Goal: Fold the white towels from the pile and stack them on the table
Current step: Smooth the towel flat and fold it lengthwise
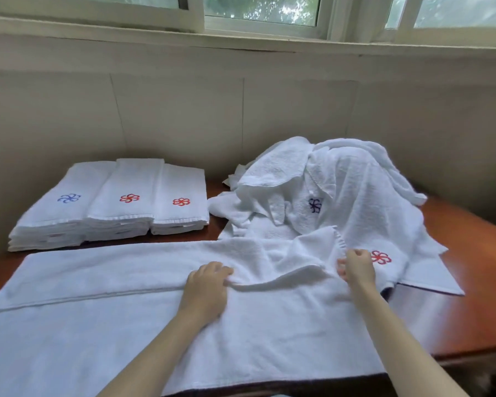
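The white towel [98,296] lies spread on the surface [470,267], its long axis running left to right (right end rumpled against the pile [341,190]). Mid-towel, the left hand [205,285] pinches a raised fold, and the right hand [357,269] grips the bunched edge. Folded stacks [112,202] sit rear left.

towel [98,310] gripped in my left hand [205,287] and right hand [355,269], on the table: white terry cloth, matt, nubbly | table [476,253]: red-brown wood, smooth, glossy | towel pile [355,179] at table's far right: matt terry, crumpled | folded stacks [112,207] at table's far left: terry, embroidered thread emblems
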